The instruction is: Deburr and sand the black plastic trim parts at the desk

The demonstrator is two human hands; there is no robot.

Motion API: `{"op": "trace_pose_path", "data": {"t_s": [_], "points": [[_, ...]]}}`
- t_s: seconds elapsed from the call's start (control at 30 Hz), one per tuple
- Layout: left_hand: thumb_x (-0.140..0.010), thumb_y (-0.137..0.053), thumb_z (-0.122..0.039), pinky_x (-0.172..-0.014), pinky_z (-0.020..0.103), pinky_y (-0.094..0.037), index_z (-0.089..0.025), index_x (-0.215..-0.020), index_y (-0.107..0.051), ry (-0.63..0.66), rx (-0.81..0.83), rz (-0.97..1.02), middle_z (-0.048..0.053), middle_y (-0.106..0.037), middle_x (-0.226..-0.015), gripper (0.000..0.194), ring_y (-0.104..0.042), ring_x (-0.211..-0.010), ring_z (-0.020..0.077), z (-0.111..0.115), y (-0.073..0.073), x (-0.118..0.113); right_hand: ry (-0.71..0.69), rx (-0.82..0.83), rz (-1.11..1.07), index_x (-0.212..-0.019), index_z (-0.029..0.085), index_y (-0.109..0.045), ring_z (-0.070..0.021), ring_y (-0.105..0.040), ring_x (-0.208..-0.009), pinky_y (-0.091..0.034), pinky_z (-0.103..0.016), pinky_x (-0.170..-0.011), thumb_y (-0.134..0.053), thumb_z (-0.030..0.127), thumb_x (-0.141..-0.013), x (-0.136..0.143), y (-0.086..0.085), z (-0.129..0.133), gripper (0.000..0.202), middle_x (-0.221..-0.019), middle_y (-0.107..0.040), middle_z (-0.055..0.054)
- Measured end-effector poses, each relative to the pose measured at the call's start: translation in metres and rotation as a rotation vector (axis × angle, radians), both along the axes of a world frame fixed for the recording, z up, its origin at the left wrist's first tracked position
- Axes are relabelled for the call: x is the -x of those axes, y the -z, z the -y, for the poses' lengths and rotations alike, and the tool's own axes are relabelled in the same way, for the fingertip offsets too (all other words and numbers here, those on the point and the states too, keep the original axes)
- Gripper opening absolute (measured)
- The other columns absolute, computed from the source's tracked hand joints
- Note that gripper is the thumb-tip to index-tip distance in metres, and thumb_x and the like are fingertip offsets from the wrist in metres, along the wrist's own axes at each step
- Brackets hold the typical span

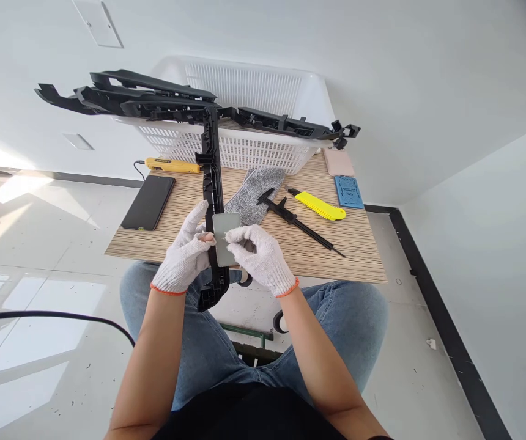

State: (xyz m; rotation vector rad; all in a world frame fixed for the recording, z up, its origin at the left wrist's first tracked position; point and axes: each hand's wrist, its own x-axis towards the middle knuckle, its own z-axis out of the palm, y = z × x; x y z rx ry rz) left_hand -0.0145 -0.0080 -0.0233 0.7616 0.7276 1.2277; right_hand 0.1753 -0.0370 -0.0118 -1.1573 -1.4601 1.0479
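A long black plastic trim piece [212, 165] stands lengthwise before me, its near end over my lap and its far end at the basket's rim. My left hand [187, 253], in a white knit glove with an orange cuff, is closed around its near part. A thin grey-green rectangular pad [227, 244], perhaps a sanding pad, lies against the trim's right side. My right hand [263, 253], gloved alike, pinches the pad's right edge between thumb and fingers. The pad hides part of the trim behind it.
A white plastic basket [263, 150] holds several black trim pieces [153, 101] that overhang its rim. On the wood-grain table [336, 263] lie a phone [148, 203], a yellow tool [171, 165], a grey cloth [256, 192], black calipers [302, 226], a yellow utility knife [318, 205], a blue pad [348, 192] and a pink pad [339, 162].
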Motion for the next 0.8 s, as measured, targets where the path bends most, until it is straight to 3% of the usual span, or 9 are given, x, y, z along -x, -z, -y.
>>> {"op": "trace_pose_path", "data": {"t_s": [0.1,0.17,0.23,0.33,0.4,0.47,0.57,0.7,0.8], "points": [[-0.068,-0.088,-0.005,-0.07,0.013,-0.054,-0.037,-0.132,-0.077,0.003,0.01,0.022,-0.006,-0.064,-0.075,0.072,-0.063,-0.071,0.0074,0.0,-0.002,-0.001,0.106,-0.008,-0.015,-0.118,0.027,-0.075,-0.0242,-0.072,-0.117,-0.058,-0.042,-0.106,-0.071,0.037,-0.089,-0.001,0.0,-0.001,0.031,-0.128,-0.077,-0.006],[-0.069,-0.087,-0.005,-0.069,0.014,-0.054,-0.037,-0.132,-0.076,0.009,0.006,0.02,-0.005,-0.066,-0.078,0.072,-0.062,-0.069,0.0071,-0.001,-0.003,-0.001,0.159,-0.003,0.002,-0.134,0.027,-0.07,-0.0284,-0.066,-0.131,-0.053,-0.048,-0.115,-0.082,0.039,-0.08,-0.001,0.001,-0.002,0.056,-0.141,-0.071,-0.008],[-0.07,-0.086,-0.005,-0.07,0.015,-0.054,-0.037,-0.133,-0.075,0.013,0.004,0.016,-0.005,-0.067,-0.08,0.071,-0.062,-0.069,0.0072,-0.001,-0.003,-0.001,0.191,0.024,-0.035,-0.137,0.026,-0.068,-0.0301,-0.066,-0.13,-0.055,-0.049,-0.113,-0.089,0.039,-0.071,0.001,0.005,-0.003,0.07,-0.144,-0.069,-0.009],[-0.07,-0.086,-0.005,-0.074,0.015,-0.055,-0.036,-0.134,-0.074,0.008,0.013,0.024,-0.006,-0.065,-0.079,0.073,-0.062,-0.07,0.0069,0.0,-0.003,-0.002,0.245,0.108,-0.176,-0.12,0.024,-0.073,-0.0245,-0.073,-0.103,-0.063,-0.04,-0.09,-0.083,0.048,-0.077,0.001,0.008,-0.004,0.049,-0.123,-0.075,-0.009],[-0.07,-0.087,-0.006,-0.074,0.015,-0.055,-0.036,-0.135,-0.074,0.009,0.03,0.036,-0.006,-0.064,-0.079,0.073,-0.062,-0.07,0.0066,0.001,-0.004,-0.002,0.249,0.176,-0.226,-0.103,0.023,-0.072,-0.0198,-0.07,-0.083,-0.06,-0.033,-0.071,-0.073,0.055,-0.086,-0.001,0.006,-0.003,0.036,-0.099,-0.075,-0.006],[-0.07,-0.087,-0.006,-0.072,0.015,-0.055,-0.036,-0.136,-0.073,0.02,0.044,0.046,-0.007,-0.064,-0.077,0.073,-0.062,-0.07,0.0069,0.002,-0.004,-0.002,0.158,0.238,-0.17,-0.087,0.022,-0.069,-0.0167,-0.062,-0.069,-0.05,-0.029,-0.059,-0.069,0.06,-0.088,-0.003,0.002,-0.002,0.038,-0.079,-0.069,-0.002],[-0.07,-0.087,-0.006,-0.069,0.016,-0.055,-0.036,-0.136,-0.073,0.022,0.036,0.043,-0.006,-0.064,-0.077,0.073,-0.063,-0.071,0.0081,0.002,-0.004,-0.001,0.068,0.25,0.055,-0.075,0.023,-0.065,-0.016,-0.056,-0.065,-0.042,-0.028,-0.059,-0.073,0.062,-0.084,-0.003,-0.005,-0.004,0.041,-0.068,-0.063,0.001],[-0.069,-0.086,-0.005,-0.069,0.016,-0.054,-0.035,-0.137,-0.073,0.006,0.014,0.022,-0.005,-0.063,-0.077,0.075,-0.061,-0.07,0.0082,0.002,-0.005,-0.002,0.244,0.233,0.13,-0.073,0.023,-0.064,-0.017,-0.057,-0.067,-0.041,-0.029,-0.061,-0.063,0.061,-0.091,0.001,-0.007,-0.009,0.042,-0.067,-0.064,0.001],[-0.069,-0.087,-0.006,-0.07,0.016,-0.054,-0.033,-0.137,-0.073,0.006,0.02,0.026,-0.005,-0.062,-0.078,0.074,-0.06,-0.068,0.0071,0.002,-0.005,-0.003,0.065,0.256,0.125,-0.076,0.023,-0.067,-0.0171,-0.057,-0.066,-0.041,-0.029,-0.059,-0.069,0.06,-0.086,0.0,-0.005,-0.011,0.038,-0.068,-0.065,0.001]]}}
